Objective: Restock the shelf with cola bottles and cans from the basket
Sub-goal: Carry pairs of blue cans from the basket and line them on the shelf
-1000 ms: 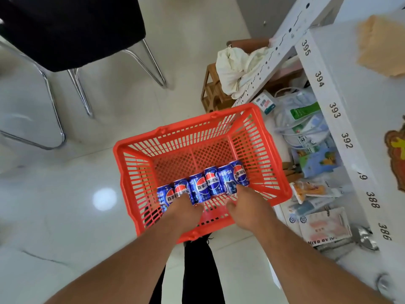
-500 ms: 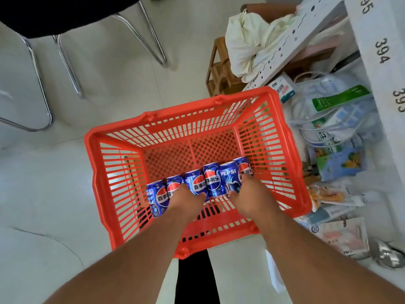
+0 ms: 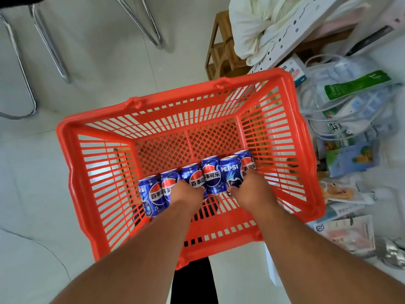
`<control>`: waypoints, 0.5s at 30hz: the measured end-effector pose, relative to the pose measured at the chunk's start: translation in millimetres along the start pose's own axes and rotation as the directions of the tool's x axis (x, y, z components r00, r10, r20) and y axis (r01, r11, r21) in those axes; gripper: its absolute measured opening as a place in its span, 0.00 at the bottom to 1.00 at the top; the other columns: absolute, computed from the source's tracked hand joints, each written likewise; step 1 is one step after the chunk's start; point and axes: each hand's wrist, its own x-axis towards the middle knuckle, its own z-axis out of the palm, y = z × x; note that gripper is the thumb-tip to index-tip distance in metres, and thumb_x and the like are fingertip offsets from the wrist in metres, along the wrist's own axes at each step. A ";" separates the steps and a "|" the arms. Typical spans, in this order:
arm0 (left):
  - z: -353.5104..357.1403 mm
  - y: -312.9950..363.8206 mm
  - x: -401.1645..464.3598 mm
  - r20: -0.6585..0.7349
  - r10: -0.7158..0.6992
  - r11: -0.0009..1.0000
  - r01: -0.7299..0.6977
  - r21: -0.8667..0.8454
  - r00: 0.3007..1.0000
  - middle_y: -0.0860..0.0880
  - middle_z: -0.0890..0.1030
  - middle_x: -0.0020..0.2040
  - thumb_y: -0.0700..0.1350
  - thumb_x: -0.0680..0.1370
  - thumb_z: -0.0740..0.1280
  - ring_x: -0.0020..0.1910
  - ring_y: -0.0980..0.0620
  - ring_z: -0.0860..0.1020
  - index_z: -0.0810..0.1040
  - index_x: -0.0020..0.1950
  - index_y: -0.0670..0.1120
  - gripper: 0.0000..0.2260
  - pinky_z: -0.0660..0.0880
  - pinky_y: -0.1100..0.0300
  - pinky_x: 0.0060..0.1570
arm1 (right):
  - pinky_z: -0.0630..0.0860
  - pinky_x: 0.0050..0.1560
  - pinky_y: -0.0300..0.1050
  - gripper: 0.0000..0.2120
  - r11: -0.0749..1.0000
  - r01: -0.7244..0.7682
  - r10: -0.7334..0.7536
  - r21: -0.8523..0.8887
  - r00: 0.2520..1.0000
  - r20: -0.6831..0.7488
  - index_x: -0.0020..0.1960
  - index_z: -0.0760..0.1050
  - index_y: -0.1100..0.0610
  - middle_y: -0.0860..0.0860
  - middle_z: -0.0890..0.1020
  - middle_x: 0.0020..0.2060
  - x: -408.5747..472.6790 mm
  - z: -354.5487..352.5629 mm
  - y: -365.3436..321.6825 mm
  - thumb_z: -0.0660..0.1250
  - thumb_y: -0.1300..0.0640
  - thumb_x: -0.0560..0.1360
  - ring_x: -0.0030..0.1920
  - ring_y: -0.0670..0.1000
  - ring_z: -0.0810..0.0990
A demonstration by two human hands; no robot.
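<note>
1. Head view, looking straight down: I log a pale glossy tiled floor (image 3: 83,62) under everything in sight.
2. Orange plastic basket (image 3: 72,137), slatted walls and mesh bottom, resting on the floor at centre.
3. Six blue cola cans (image 3: 211,174) lying on their sides in one row across the near part of the basket bottom, touching each other.
4. Left hand (image 3: 186,191): grip curled over the cans left of the row's middle; I cannot tell exactly which can it grasps.
5. Right hand (image 3: 247,185): grip curled over the two cans at the row's right end, fingertips hidden.
6. Chrome chair legs (image 3: 54,47), top left, on the floor.
7. Wooden stool (image 3: 217,49) beyond the basket, with a crumpled white cloth (image 3: 258,23) on it.
8. White perforated rail (image 3: 291,38) leaning across the cloth.
9. Loose packets and bags (image 3: 350,110) heaped on the floor just beside the basket's right wall.
</note>
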 end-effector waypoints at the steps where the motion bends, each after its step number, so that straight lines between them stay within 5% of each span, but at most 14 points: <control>1: 1.5 0.8 4.3 -0.015 -0.020 1.000 0.020 -0.007 1.000 0.48 0.75 0.33 0.47 0.81 0.71 0.28 0.52 0.72 0.75 0.45 0.41 0.11 0.66 0.61 0.26 | 0.82 0.55 0.54 0.24 1.000 -0.015 0.015 0.027 1.000 0.009 0.65 0.74 0.56 0.54 0.83 0.57 2.9 2.0 1.1 0.77 0.49 0.73 0.56 0.59 0.83; 3: 3.7 4.6 7.8 -0.027 -0.044 0.999 0.043 -0.015 0.999 0.48 0.76 0.35 0.48 0.80 0.72 0.29 0.52 0.73 0.73 0.45 0.43 0.12 0.66 0.61 0.27 | 0.81 0.54 0.52 0.23 0.997 -0.044 0.042 0.059 0.999 0.026 0.63 0.76 0.56 0.54 0.84 0.56 6.9 4.5 1.1 0.78 0.49 0.72 0.56 0.58 0.84; 8: 14.1 9.1 11.9 -0.037 -0.061 0.990 0.056 -0.130 0.997 0.49 0.79 0.45 0.46 0.77 0.76 0.38 0.50 0.79 0.68 0.72 0.43 0.27 0.73 0.58 0.32 | 0.83 0.52 0.52 0.24 0.996 -0.076 0.077 0.049 0.997 -0.004 0.54 0.82 0.54 0.52 0.86 0.49 12.8 6.2 1.4 0.82 0.43 0.64 0.50 0.56 0.85; 15: 34.6 8.6 17.2 -0.090 -0.054 0.988 0.041 -0.146 0.994 0.43 0.81 0.59 0.44 0.75 0.79 0.54 0.41 0.83 0.62 0.70 0.45 0.32 0.80 0.48 0.48 | 0.85 0.52 0.55 0.49 0.971 -0.085 0.095 0.223 0.995 -0.034 0.64 0.75 0.49 0.49 0.84 0.53 37.4 34.9 22.2 0.77 0.35 0.45 0.52 0.53 0.85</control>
